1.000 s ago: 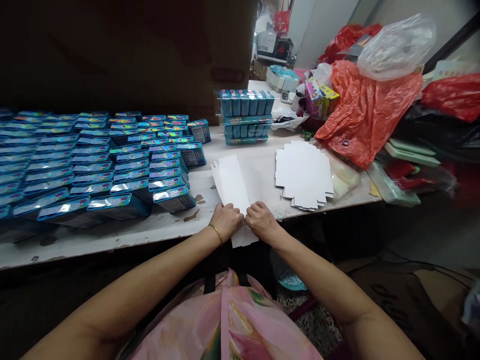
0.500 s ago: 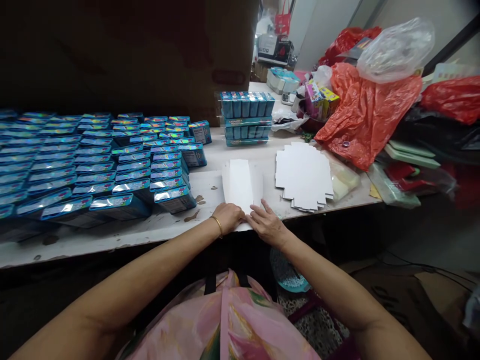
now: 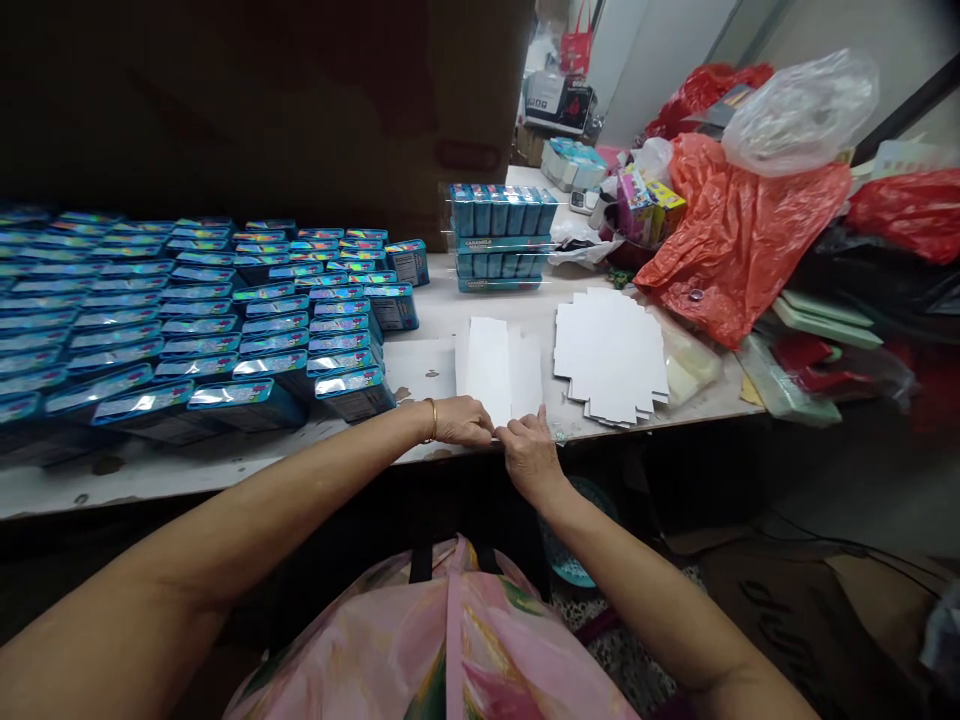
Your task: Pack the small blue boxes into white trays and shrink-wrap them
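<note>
A partly folded white cardboard blank (image 3: 487, 365) lies in front of me at the table's near edge. One long panel of it stands out brighter than the paler flap to its right. My left hand (image 3: 466, 420), with a gold bangle at the wrist, is curled closed over the near end of the card. Touching or almost touching it, my right hand (image 3: 531, 455) pinches the same near end, thumb towards the left hand. The fingers partly hide that end. To the right rests a stack of flat white cardboard blanks (image 3: 611, 355).
Rows of blue packets (image 3: 199, 345) with shiny tops fill the table's left side. Behind the card stand clear-wrapped blue cartons (image 3: 501, 238). Red plastic bags (image 3: 739, 225) and a clear bag (image 3: 802, 115) are heaped at right. A large dark panel (image 3: 247, 110) rises behind.
My right hand's fingers, spread before, have curled in on the card's near end. My left wrist has turned and the left forearm swung upward. The card's right flap lies more to the right.
</note>
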